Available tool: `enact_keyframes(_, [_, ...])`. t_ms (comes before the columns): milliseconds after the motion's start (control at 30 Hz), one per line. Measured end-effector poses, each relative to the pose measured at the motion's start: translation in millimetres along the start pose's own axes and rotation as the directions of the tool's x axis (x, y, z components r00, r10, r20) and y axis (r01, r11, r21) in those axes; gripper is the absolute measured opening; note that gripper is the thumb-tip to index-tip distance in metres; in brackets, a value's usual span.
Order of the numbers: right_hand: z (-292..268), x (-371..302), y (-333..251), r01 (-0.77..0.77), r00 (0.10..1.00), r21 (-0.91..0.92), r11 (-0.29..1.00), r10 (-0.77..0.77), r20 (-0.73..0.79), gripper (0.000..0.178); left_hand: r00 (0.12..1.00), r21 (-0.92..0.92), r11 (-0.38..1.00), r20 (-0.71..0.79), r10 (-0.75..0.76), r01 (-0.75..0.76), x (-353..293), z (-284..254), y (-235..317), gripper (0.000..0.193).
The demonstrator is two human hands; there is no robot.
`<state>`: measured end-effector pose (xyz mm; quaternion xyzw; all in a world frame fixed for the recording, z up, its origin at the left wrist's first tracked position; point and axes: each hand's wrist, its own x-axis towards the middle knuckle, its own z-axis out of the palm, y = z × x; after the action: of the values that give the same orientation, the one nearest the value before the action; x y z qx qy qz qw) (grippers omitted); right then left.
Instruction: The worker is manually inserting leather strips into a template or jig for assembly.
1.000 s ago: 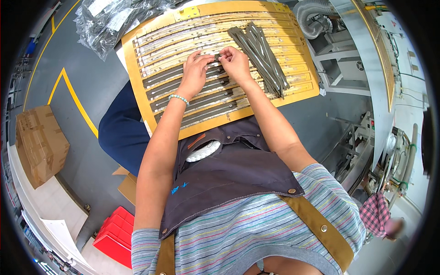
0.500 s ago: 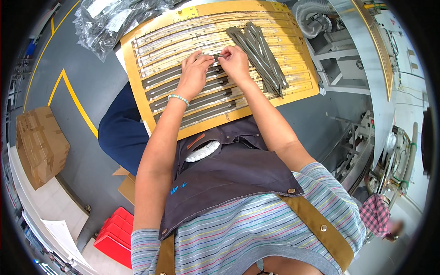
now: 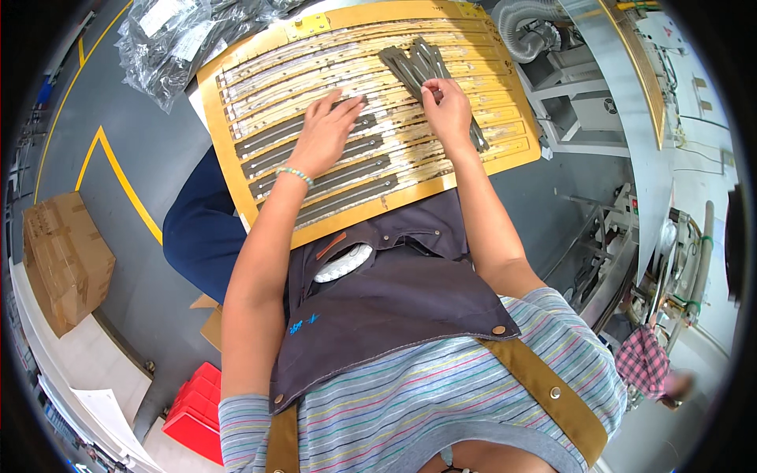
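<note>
A yellow board (image 3: 221, 134) with long parallel slots lies across my lap. Dark grey strips (image 3: 351, 175) fill the left part of several slots nearest me. My left hand (image 3: 325, 132) rests over the uppermost of these laid strips, fingers apart and lightly bent. On the right half of the board lies a loose bundle of dark grey strips (image 3: 404, 66), fanned out at its far end. My right hand (image 3: 448, 112) is on the middle of this bundle, thumb and forefinger pinched at a strip; the fingers partly hide it.
Clear plastic bags (image 3: 162, 51) lie beyond the board's far left corner. A cardboard box (image 3: 67, 256) and a red bin (image 3: 197, 411) stand to my left. At the right are a flexible grey duct (image 3: 516, 31), metal machine frames (image 3: 579, 118) and a person in a checked shirt (image 3: 643, 361).
My right hand has moved right, from beside my left hand to the loose bundle. My left hand has stayed near the laid strips, its fingers now more spread.
</note>
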<state>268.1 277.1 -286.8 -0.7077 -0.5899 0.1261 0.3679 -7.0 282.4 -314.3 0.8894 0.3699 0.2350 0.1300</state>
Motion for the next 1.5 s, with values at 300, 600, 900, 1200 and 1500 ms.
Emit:
enact_keyframes(300, [8, 25, 18, -0.084, 0.996, -0.154, 0.984, 0.086, 0.005, 0.018, 0.979, 0.061, 0.977, -0.012, -0.205, 0.205, -118, -82, -61, 0.041])
enact_keyframes(600, [-19, -12, -57, -0.137, 0.84, 0.4, 0.906, -0.108, 0.531, 0.009, 0.731, -0.892, 0.146, 0.246, -0.636, 0.427, -58, -49, 23, 0.043])
enact_keyframes(900, [-4, -47, -86, -0.303, 0.614, 0.43, 0.85, -0.17, 0.77, 0.011, 0.581, -0.936, -0.121, 0.303, -0.755, 0.332, -64, -43, 42, 0.025])
enact_keyframes(1200, [-3, -28, -42, -0.417, 0.521, 0.305, 0.856, -0.051, 0.852, 0.011, 0.471, -0.931, -0.146, 0.299, -0.83, 0.333, -132, -74, -29, 0.017])
enact_keyframes(1500, [67, 52, -48, -0.319, 0.669, 0.272, 0.908, 0.012, 0.743, 0.018, 0.406, -0.513, 0.497, -0.287, -0.868, 0.7, -84, -62, -94, 0.015])
